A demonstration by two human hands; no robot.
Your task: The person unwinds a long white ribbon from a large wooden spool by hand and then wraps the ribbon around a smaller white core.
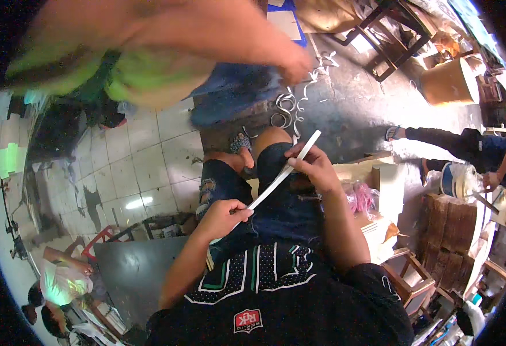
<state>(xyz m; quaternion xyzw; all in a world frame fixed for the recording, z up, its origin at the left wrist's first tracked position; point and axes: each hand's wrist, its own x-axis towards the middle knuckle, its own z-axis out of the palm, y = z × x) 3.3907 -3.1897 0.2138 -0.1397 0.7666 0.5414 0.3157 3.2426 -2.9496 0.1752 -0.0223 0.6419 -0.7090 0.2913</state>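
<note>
A narrow white strip runs slantwise over my lap, its upper end sticking out past my right hand. My left hand pinches it near its lower end between thumb and fingers. Further up, my right hand grips the same strip, thumb on one side and fingers on the other. My knees in dark, torn shorts lie just beneath. What the strip is made of cannot be told.
Another person's blurred arm reaches across the upper left. Curled white strips lie on the floor ahead. Pink bundled material sits right of my knees, near stacked brown sheets. A grey table stands at left; people work at both sides.
</note>
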